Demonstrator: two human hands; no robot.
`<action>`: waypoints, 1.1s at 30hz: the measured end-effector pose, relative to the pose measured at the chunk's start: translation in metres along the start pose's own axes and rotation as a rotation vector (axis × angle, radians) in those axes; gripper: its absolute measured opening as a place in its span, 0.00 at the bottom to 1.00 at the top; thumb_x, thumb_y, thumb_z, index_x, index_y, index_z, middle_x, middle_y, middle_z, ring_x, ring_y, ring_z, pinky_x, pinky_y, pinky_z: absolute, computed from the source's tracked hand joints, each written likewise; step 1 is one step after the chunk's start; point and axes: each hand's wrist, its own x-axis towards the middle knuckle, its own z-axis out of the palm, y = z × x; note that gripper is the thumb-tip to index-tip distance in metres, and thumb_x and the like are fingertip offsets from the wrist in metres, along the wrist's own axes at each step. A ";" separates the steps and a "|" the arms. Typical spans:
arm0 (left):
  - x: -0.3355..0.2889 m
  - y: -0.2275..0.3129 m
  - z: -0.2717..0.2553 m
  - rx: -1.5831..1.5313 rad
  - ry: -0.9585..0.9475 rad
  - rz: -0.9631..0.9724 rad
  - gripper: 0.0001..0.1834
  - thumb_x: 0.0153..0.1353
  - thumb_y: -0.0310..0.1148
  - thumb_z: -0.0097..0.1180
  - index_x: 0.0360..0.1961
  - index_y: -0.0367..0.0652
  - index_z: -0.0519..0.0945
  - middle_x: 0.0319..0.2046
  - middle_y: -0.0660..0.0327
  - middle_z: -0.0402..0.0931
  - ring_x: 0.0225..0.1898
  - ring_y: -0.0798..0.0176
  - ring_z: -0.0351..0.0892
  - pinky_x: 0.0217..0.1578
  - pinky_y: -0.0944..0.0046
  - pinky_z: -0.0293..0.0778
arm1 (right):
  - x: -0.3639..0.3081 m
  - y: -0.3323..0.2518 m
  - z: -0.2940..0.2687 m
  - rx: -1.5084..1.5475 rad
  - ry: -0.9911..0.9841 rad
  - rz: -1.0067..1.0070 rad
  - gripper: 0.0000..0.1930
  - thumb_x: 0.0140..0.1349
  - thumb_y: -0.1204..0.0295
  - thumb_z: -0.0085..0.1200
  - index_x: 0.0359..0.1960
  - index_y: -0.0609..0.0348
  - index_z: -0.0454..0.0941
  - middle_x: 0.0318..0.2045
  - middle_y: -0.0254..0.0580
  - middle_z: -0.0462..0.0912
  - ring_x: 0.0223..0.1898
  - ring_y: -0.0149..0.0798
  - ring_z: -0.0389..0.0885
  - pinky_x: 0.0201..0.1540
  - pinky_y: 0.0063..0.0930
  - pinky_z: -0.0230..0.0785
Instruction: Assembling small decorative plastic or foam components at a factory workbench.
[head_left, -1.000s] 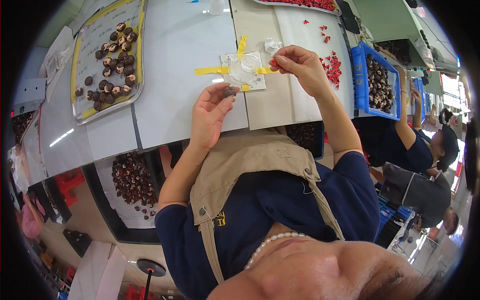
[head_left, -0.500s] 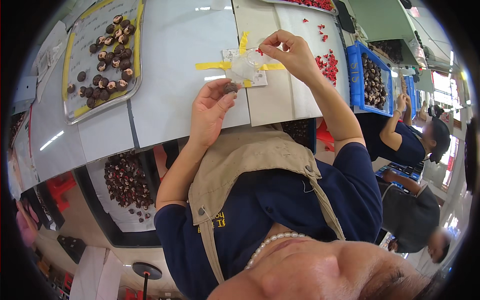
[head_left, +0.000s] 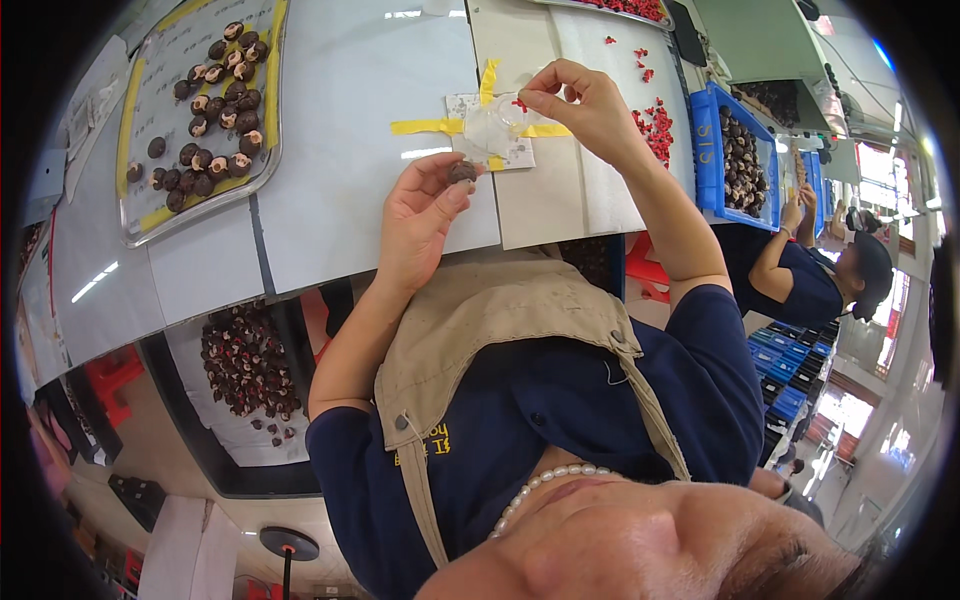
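Between the thumb and fingers of my left hand (head_left: 416,208) is a small dark brown ball (head_left: 462,173), held just in front of a white tile (head_left: 521,156). My right hand (head_left: 592,108) pinches a tiny red piece (head_left: 519,105) over the tile's far right side. Its thumb and forefinger meet, and the other fingers are curled. A whitish, see-through round patch (head_left: 488,132) lies on the tile, between the two hands. Strips of yellow tape (head_left: 425,127) run outward from it onto the table.
On the left is a metal tray (head_left: 200,232) with brown and tan balls. Loose red pieces (head_left: 655,135) lie on a white sheet to the right, beside a blue crate (head_left: 708,160) of dark balls. A dark bin (head_left: 285,482) of red-dotted pieces sits below the table edge. A co-worker (head_left: 800,275) is at the right.
Both hands hold the same things in nearly the same places. The view has shifted slightly. At the lower right, a person in grey has mostly moved away, uncovering stacked blue crates.
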 end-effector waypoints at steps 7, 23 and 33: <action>0.000 0.000 0.001 -0.007 0.002 0.006 0.17 0.57 0.23 0.54 0.49 0.40 0.70 0.44 0.59 0.76 0.44 0.72 0.73 0.42 0.74 0.68 | -0.001 0.004 0.001 -0.040 0.054 -0.088 0.07 0.53 0.70 0.59 0.29 0.61 0.79 0.25 0.35 0.80 0.30 0.27 0.72 0.34 0.23 0.64; -0.003 0.000 -0.001 0.000 -0.020 0.019 0.18 0.57 0.25 0.55 0.50 0.39 0.70 0.44 0.59 0.75 0.42 0.69 0.73 0.43 0.72 0.67 | -0.005 -0.011 0.007 -0.423 0.219 -0.557 0.03 0.47 0.76 0.58 0.22 0.58 0.76 0.23 0.36 0.75 0.31 0.41 0.71 0.36 0.31 0.66; -0.005 -0.002 0.003 0.067 0.007 0.054 0.20 0.58 0.24 0.54 0.52 0.38 0.69 0.43 0.58 0.74 0.40 0.66 0.75 0.42 0.69 0.69 | -0.008 -0.012 0.006 -0.461 0.210 -0.598 0.03 0.47 0.77 0.58 0.22 0.58 0.76 0.24 0.35 0.75 0.31 0.41 0.71 0.36 0.31 0.66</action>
